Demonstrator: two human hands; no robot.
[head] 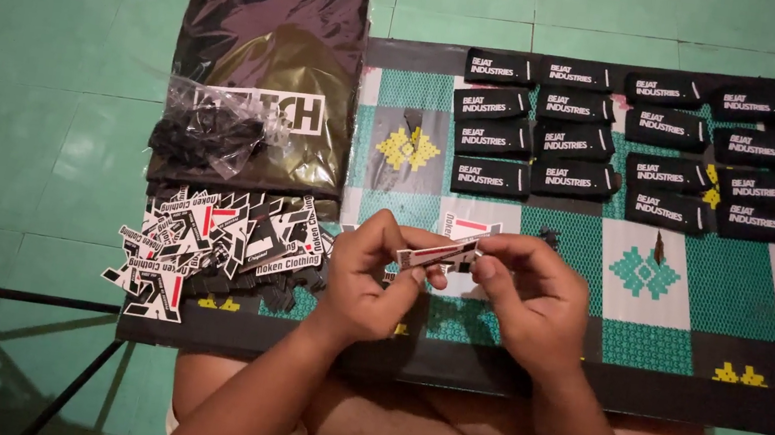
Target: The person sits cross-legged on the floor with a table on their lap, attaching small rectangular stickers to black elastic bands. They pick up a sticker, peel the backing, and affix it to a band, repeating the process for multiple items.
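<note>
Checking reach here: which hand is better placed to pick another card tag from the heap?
Left, probably. The left hand is nearer the heap of card tags; the right hand lies farther. Both pinch one card tag.

Mat's [764,412] near edge behind forearms.

Small white card tag [440,253] with red and black print, tilted, pinched above the mat
</note>
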